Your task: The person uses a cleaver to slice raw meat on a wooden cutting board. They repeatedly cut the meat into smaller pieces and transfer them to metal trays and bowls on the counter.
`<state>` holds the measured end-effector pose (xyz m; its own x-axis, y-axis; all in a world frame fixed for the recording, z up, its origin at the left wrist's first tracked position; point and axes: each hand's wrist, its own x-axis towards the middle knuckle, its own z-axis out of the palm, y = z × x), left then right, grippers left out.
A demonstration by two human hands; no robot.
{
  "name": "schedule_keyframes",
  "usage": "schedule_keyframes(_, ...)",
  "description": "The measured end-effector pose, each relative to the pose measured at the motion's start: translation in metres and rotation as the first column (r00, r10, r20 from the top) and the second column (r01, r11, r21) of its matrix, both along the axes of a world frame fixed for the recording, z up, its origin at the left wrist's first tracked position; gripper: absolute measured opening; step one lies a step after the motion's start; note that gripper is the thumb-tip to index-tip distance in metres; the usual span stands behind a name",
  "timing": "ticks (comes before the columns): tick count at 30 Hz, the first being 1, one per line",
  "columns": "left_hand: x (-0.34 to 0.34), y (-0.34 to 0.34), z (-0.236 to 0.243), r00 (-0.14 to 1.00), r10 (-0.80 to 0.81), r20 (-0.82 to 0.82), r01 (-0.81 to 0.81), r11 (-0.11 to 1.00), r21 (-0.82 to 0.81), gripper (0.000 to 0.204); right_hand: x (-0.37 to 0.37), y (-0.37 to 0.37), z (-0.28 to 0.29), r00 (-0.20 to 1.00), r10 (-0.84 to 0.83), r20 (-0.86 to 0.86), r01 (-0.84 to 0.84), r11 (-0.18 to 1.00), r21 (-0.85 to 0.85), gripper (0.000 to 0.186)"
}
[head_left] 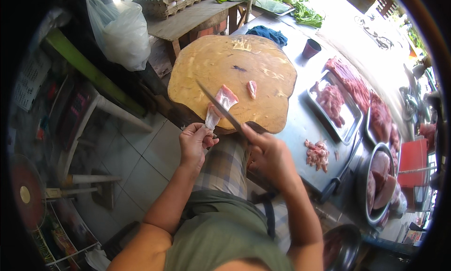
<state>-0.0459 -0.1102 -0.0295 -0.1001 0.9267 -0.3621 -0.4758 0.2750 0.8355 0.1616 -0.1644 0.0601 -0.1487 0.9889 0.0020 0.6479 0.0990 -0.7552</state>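
Observation:
My left hand [196,141] pinches the near end of a strip of raw meat [227,98], pale with fat or skin on that end and pink at the far end. The strip lies over the near edge of a thick round wooden chopping block [188,64]. In my right hand [267,151] is the handle of a knife [217,104], whose long blade crosses the strip and points to the far left. A small piece of meat [252,89] rests on the block, right of the blade and apart from it.
Right of the block, a metal table [293,116] bears small meat scraps [317,155], a tray of meat [331,104], large red slabs [350,83], a basin of meat [381,177], a dark cup [311,48] and a blue cloth [268,35]. A plastic bag [124,36] hangs left; egg trays [169,2] stand behind.

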Motion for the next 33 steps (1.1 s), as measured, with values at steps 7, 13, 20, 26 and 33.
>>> schedule_keyframes(7,0.004,0.000,-0.001,0.872,0.046,-0.487,0.057,0.979,0.195,0.011,-0.008,-0.055,-0.001,0.868,-0.012,0.497,-0.103,0.974,0.203,0.057)
schedule_keyframes(13,0.003,-0.001,0.007,0.328,0.386,-0.862,0.418,0.760,0.499,0.025,0.008,-0.054,-0.009,0.964,-0.102,0.246,0.067,0.987,0.147,0.057)
schedule_keyframes(20,-0.005,-0.001,0.009,0.195,0.476,-0.858,0.552,0.670,0.496,0.017,-0.002,-0.067,0.000,0.973,-0.095,0.211,0.055,0.980,0.191,0.060)
schedule_keyframes(26,-0.009,-0.005,0.005,0.181,0.469,-0.865,0.621,0.627,0.470,0.017,-0.007,-0.069,0.007,0.954,-0.045,0.295,0.033,0.998,0.047,0.056)
schedule_keyframes(33,0.001,-0.003,0.002,0.362,0.427,-0.829,0.419,0.720,0.554,0.017,-0.001,-0.069,0.007,0.949,-0.076,0.306,0.063,0.997,0.053,0.058)
